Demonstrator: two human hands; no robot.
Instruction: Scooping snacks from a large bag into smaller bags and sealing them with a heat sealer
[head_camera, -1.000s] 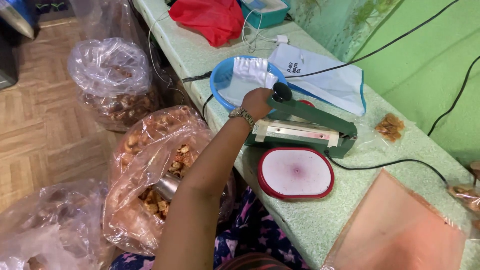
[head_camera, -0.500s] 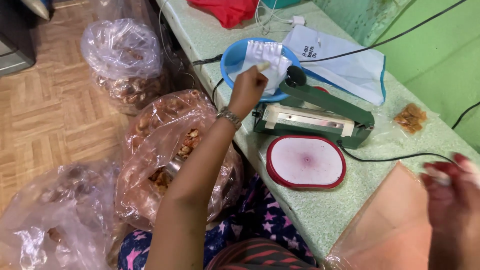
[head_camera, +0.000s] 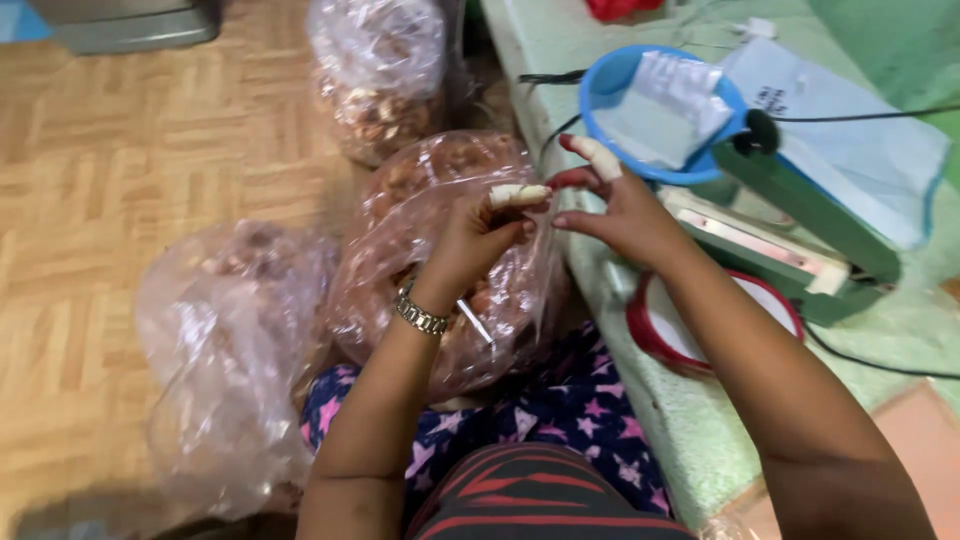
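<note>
My left hand (head_camera: 478, 232) and my right hand (head_camera: 622, 208) meet in front of me, fingertips together, over a large plastic bag of brown fried snacks (head_camera: 440, 180). Both pinch a small clear plastic bag (head_camera: 540, 285) that hangs faintly between them. Pale tape wraps several fingertips, and a metal watch (head_camera: 420, 313) sits on my left wrist. Just right of my hands stands a green heat sealer (head_camera: 800, 210) with its arm raised. Behind it a blue bowl (head_camera: 610, 85) holds a stack of clear bags (head_camera: 665, 100).
A red-rimmed white oval tray (head_camera: 770, 300) lies on the green counter (head_camera: 700, 430) in front of the sealer. A white cloth bag (head_camera: 860, 130) and black cables lie further right. Two more plastic bags (head_camera: 380, 70) (head_camera: 230, 330) stand on the wooden floor.
My left hand left the sealer handle, reached into the blue bowl, and came back toward me. My right hand came in to meet it. The view swung left and down.
</note>
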